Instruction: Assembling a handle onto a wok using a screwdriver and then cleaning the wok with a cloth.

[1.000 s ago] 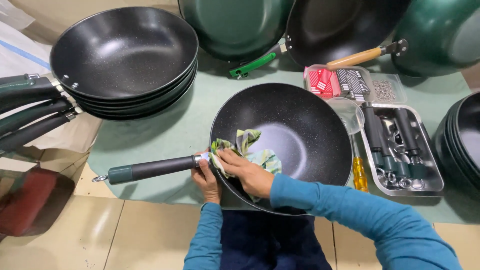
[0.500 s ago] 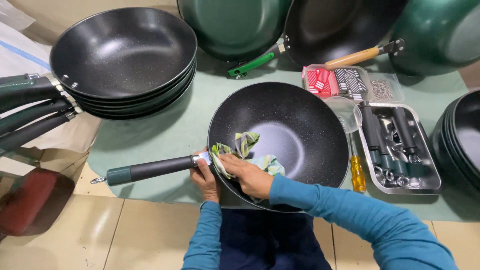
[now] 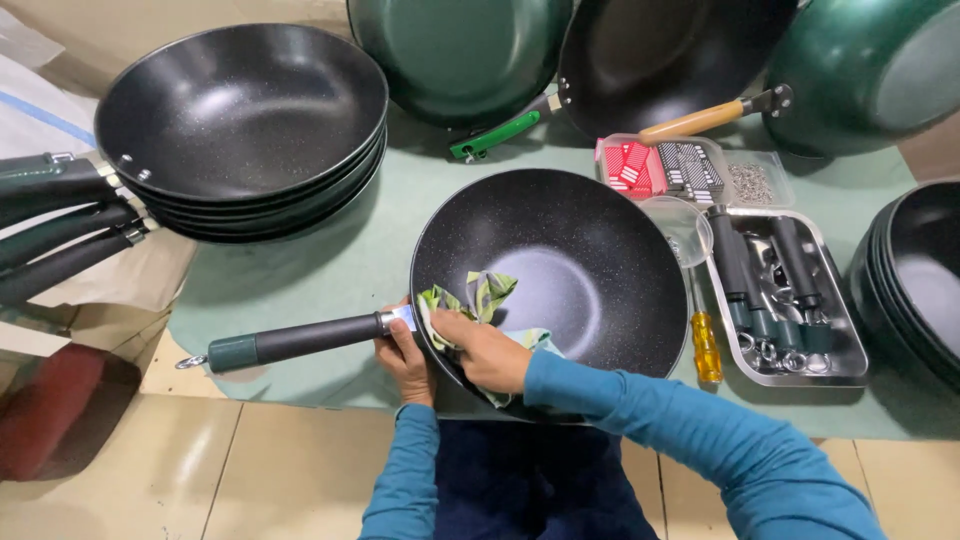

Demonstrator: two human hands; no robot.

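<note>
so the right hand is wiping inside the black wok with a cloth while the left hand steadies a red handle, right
Not quite: the handle is black with a dark green end, not red. The head view shows the left hand at its metal joint, while the right hand presses the cloth inside the black wok.

bright even overhead light, soft glare on pan [image 3: 560, 270] interiors, sharp focus, slight wide-angle edge curvature
</note>
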